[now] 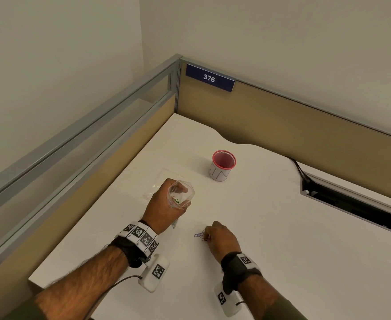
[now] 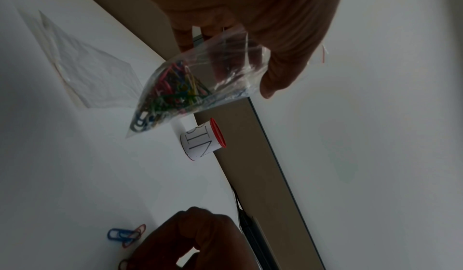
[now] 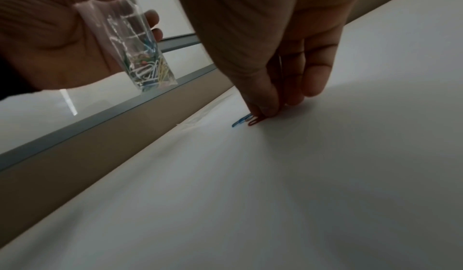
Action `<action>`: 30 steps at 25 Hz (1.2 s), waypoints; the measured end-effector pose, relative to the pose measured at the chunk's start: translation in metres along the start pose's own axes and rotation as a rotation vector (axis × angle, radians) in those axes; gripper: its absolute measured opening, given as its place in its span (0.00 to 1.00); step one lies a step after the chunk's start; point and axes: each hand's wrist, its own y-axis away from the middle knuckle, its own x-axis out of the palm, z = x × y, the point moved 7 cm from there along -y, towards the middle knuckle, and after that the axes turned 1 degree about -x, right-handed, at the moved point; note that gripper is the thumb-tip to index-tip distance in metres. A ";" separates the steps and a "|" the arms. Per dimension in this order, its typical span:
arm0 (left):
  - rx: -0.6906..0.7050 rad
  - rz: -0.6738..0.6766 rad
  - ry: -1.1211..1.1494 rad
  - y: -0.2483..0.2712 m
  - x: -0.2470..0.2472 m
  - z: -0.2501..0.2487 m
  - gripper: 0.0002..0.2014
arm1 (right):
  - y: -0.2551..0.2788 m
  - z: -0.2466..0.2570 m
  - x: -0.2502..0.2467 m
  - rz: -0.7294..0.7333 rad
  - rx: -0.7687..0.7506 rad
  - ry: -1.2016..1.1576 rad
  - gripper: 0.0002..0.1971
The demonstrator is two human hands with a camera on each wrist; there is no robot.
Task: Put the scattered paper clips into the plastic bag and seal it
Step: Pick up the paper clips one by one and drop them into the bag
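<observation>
A white desk (image 1: pixel 270 227) sat in a tan-partitioned corner beneath a "376" sign (image 1: pixel 209 77), holding a red-rimmed cup (image 1: pixel 223 166). The left hand (image 1: pixel 166 204) gripped the open bag (image 1: pixel 181 196); the right hand (image 1: pixel 222 239) pinched clips (image 1: pixel 200 235) on the desk.

Corner cubicle, white bench (image 1: pixel 270 215)

Tan partitions (image 1: pixel 305 125) with grey rails are enclosing it; a blue "376" plate (image 1: pixel 210 77) is hanging near the corner.

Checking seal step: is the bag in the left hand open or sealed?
Open. The left hand holds the plastic bag with its mouth spread wide; paper clips sit at its bottom.
</observation>
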 end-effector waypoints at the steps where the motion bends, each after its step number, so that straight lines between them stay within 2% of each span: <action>1: -0.002 -0.006 -0.005 -0.001 -0.002 0.000 0.19 | 0.001 0.001 0.001 0.011 -0.028 0.015 0.08; 3: -0.012 -0.019 -0.011 -0.001 -0.005 0.001 0.19 | 0.004 0.005 0.002 0.017 -0.087 0.040 0.08; 6: -0.018 -0.016 -0.002 0.001 -0.006 0.003 0.19 | 0.000 0.009 -0.002 -0.013 -0.129 0.073 0.16; 9: -0.023 -0.016 -0.002 0.004 -0.006 0.004 0.19 | -0.005 0.012 -0.007 0.004 -0.160 0.098 0.19; 12: -0.030 -0.023 -0.001 0.003 -0.008 0.005 0.18 | -0.006 0.019 -0.002 0.053 -0.274 0.209 0.18; 14: -0.033 -0.031 -0.006 0.003 -0.009 0.005 0.18 | -0.005 0.021 0.000 0.039 -0.311 0.247 0.14; 18: -0.031 -0.036 0.005 0.003 -0.007 0.001 0.18 | -0.003 0.019 -0.002 0.023 -0.256 0.262 0.07; 25: -0.026 -0.027 0.014 0.003 -0.004 0.000 0.18 | -0.002 0.020 0.000 0.032 -0.317 0.278 0.08; 30: -0.027 -0.026 0.012 0.002 -0.004 0.000 0.18 | -0.005 0.020 -0.002 0.059 -0.249 0.276 0.06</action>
